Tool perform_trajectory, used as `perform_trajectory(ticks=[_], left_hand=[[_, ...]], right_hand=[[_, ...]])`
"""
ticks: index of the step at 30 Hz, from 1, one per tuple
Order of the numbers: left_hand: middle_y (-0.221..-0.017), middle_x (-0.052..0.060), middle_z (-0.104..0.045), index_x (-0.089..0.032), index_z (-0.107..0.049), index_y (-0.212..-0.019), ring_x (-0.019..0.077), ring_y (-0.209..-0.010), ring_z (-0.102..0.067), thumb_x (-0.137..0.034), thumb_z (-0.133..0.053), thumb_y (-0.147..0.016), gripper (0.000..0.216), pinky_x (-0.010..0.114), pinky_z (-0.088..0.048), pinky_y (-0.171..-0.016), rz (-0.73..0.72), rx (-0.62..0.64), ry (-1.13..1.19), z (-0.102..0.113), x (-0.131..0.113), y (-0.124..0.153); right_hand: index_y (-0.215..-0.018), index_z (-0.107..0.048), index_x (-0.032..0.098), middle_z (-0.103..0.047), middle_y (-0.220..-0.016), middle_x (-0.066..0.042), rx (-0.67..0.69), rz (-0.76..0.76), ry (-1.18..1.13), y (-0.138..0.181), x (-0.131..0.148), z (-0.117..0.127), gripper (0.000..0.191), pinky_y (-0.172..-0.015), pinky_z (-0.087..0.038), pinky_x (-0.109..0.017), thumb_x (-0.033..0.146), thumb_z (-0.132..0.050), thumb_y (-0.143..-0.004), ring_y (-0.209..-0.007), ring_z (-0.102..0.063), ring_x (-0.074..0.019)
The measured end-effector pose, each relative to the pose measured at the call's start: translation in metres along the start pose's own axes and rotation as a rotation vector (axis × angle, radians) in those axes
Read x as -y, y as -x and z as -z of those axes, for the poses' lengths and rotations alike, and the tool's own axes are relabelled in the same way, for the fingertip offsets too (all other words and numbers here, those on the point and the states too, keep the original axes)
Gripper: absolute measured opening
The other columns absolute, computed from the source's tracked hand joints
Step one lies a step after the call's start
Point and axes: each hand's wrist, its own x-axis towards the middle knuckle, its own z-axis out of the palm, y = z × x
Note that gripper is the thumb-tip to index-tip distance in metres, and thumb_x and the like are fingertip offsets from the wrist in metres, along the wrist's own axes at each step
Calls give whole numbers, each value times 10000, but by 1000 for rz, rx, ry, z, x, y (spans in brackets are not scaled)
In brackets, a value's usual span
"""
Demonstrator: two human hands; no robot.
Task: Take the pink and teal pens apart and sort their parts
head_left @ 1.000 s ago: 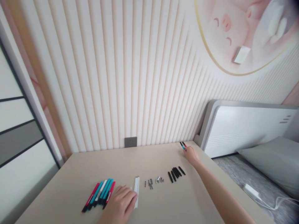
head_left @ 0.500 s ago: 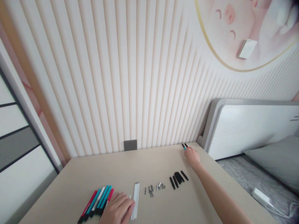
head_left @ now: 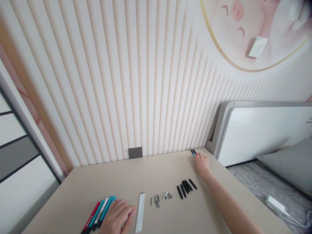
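R hand [head_left: 201,163] is at the far edge of the table [head_left: 80,182], fingers pinching 2 thin dark sticks [head_left: 193,152]. L hand [head_left: 117,217] sits on the colored pens [head_left: 97,216], fingers pressed together, just by the white sticks [head_left: 140,213]. Small metal bits [head_left: 161,198] & black bits [head_left: 185,187] lie btwn the hands.

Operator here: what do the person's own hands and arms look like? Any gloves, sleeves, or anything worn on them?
The bare left hand and bare right hand wear no gloves, and no cables show. The bare right forearm has no sleeve, watch or band. The left forearm is cut off by the frame's lower edge.
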Motion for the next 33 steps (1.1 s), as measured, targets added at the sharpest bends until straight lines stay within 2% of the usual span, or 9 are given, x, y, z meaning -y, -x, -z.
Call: perform_trajectory(ticks=[4,8,13,19,27,33], left_hand=[[-763,9,-647,-233,-619,-833,169,-725,-613,-258,-484,-951,181,275,-488,-732,33,0,20,-1,2,3],[-821,23,-668,-231,-643,-908,173,-782,-620,-254,-497,-948,152,273,-488,-745,37,-26,22,1,4,7],[-840,34,-672,-220,-643,-987,181,-814,-619,-228,-508,-940,143,305,-474,-797,43,-141,-30,11,14,5],[-810,31,-666,-204,-636,-991,179,-777,-623,-253,-508,-934,148,319,-475,-783,46,-270,-117,27,32,3],[-816,37,-680,-209,-647,-948,188,-786,-641,-323,-489,-942,194,323,-485,-781,80,-291,-160,29,40,6],[-810,35,-672,-202,-645,-949,189,-781,-635,-308,-490,-944,188,327,-477,-780,85,-270,-149,27,41,8]], right_hand=[[-1034,-679,116,-617,-1098,-195,5,1,-2,-2,0,0,359,-814,-406,-336,62,-336,-942,-963,-638,-253],[-1043,-676,113,-612,-1107,-192,-2,16,-1,-3,-1,-1,364,-829,-403,-348,67,-328,-947,-988,-626,-258],[-1048,-674,109,-608,-1123,-193,-7,25,2,-2,-2,-2,358,-853,-386,-366,73,-332,-950,-1035,-601,-274],[-1047,-682,109,-605,-1131,-197,-17,29,-1,10,-4,-1,360,-842,-381,-378,81,-339,-943,-1012,-601,-285],[-1046,-688,120,-610,-1108,-191,-44,-10,-16,22,-6,-2,383,-837,-380,-380,90,-319,-944,-1018,-595,-285],[-1058,-683,102,-609,-1095,-201,-52,-34,-32,20,-4,-4,380,-829,-383,-377,72,-325,-935,-1005,-606,-289]])
